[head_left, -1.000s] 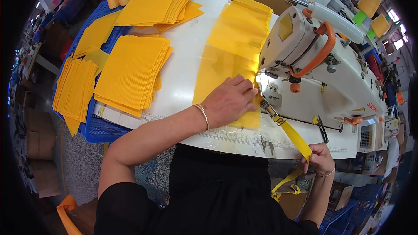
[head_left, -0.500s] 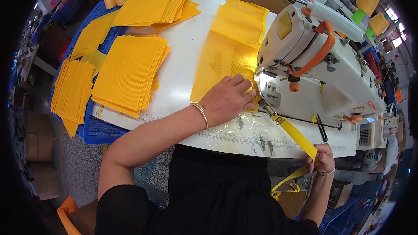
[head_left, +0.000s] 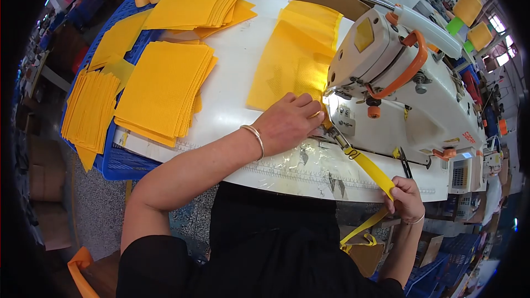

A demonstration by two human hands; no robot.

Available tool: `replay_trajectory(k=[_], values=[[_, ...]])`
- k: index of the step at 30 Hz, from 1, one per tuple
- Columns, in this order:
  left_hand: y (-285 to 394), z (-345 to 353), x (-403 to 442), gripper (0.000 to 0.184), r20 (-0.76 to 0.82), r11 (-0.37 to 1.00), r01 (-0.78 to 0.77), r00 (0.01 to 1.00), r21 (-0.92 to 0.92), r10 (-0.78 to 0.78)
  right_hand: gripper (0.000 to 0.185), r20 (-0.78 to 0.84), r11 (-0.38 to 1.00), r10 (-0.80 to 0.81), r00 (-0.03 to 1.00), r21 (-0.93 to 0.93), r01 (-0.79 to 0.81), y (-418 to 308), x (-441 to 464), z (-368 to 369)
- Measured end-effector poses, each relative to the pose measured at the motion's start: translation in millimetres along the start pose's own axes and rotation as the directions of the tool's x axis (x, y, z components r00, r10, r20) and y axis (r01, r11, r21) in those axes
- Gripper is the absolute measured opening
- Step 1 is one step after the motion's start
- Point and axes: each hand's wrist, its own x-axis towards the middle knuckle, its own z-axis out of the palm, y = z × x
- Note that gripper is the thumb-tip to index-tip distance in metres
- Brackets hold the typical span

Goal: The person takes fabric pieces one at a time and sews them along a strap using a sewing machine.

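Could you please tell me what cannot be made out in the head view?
All in the head view:
Whether the left hand pinches or presses the yellow cloth: its own back blocks the view.
Part of the yellow strip: the right hand covers it.
The needle: lost in glare beneath the sewing machine.
Numbers on the ruler: too small.

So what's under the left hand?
The cloth reaches the left hand and goes out of sight at its fingers; the white table shows around them. What lies directly beneath the palm is covered, so I can't tell.

Textured cloth [head_left: 295, 49], glossy tabletop [head_left: 234, 69]
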Motion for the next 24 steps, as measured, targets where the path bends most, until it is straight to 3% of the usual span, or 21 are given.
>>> replay_trajectory(k=[7, 24], values=[[-4.8, 4.5, 1.2, 0.031, 0.032, 1.0, 0.008, 0.999, 0.021, -0.008, 0.016, -0.068, 0.998, 0.06, 0.996, -0.03, -0.062, -12.8, 11.5, 11.2], [-15.4, 4.7, 0.5, 0.03, -0.011, 0.999, 0.034, 0.999, -0.02, -0.034, 0.011, -0.018, 0.992, 0.124, 0.992, -0.036, -0.124, -13.2, 27.8, 17.5]])
